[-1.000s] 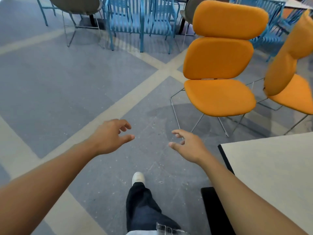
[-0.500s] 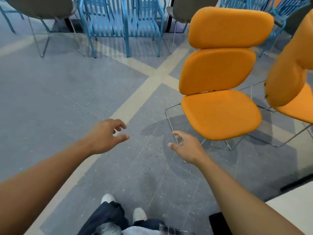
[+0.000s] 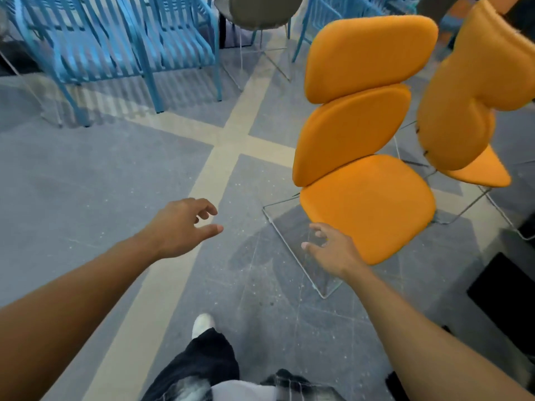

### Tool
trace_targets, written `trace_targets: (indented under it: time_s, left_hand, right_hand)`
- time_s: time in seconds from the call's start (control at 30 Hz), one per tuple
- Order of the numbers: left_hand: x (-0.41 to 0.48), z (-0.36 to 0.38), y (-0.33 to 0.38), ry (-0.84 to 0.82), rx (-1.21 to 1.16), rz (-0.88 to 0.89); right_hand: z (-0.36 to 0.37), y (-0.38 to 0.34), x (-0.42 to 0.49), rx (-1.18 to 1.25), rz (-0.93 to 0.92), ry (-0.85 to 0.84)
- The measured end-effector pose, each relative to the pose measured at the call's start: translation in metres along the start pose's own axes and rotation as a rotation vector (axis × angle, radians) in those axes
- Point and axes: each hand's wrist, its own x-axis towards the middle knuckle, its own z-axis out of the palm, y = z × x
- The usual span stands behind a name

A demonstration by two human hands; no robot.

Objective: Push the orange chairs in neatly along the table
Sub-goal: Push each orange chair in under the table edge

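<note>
An orange chair (image 3: 364, 204) with a padded seat, a two-part back and a thin wire frame stands on the floor at centre right, its seat facing me. A second orange chair (image 3: 463, 111) stands to its right, turned sideways. My right hand (image 3: 330, 251) hovers with loosely curled fingers just at the front left edge of the nearer seat, holding nothing. Out over the floor, left of that chair, my left hand (image 3: 181, 227) is relaxed and holds nothing. The table top is out of view.
Blue slatted metal chairs (image 3: 115, 44) line the back left. A grey shell chair (image 3: 260, 13) stands behind them at top centre. A black base (image 3: 503, 290) lies on the floor at the right edge. My leg and white shoe (image 3: 202, 325) are at the bottom.
I have stepped closer to the nearer orange chair, which now looms larger. My right hand has reached the front edge of its seat. The pale table top has left the view.
</note>
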Motion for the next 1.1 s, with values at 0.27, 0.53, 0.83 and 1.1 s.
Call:
trace_targets:
  time_s: [0.27,0.53,0.83,1.1]
  left_hand:
    - [0.113,-0.06,-0.027,-0.086,0.043,0.135]
    - [0.248,-0.083,-0.021,-0.137,0.056,0.249]
    - [0.41,-0.114,0.015,-0.19,0.079,0.321]
    - [0.524,-0.129,0.058,-0.244,0.11,0.424]
  right_hand:
    - [-0.012,-0.054,0.065,0.129,0.125,0.13]
    - [-0.043,-0.084,0.154,0.248,0.194,0.284]
    - [-0.124,-0.126,0.276,0.398,0.209,0.462]
    - [-0.212,-0.168,0.338,0.454,0.159,0.607]
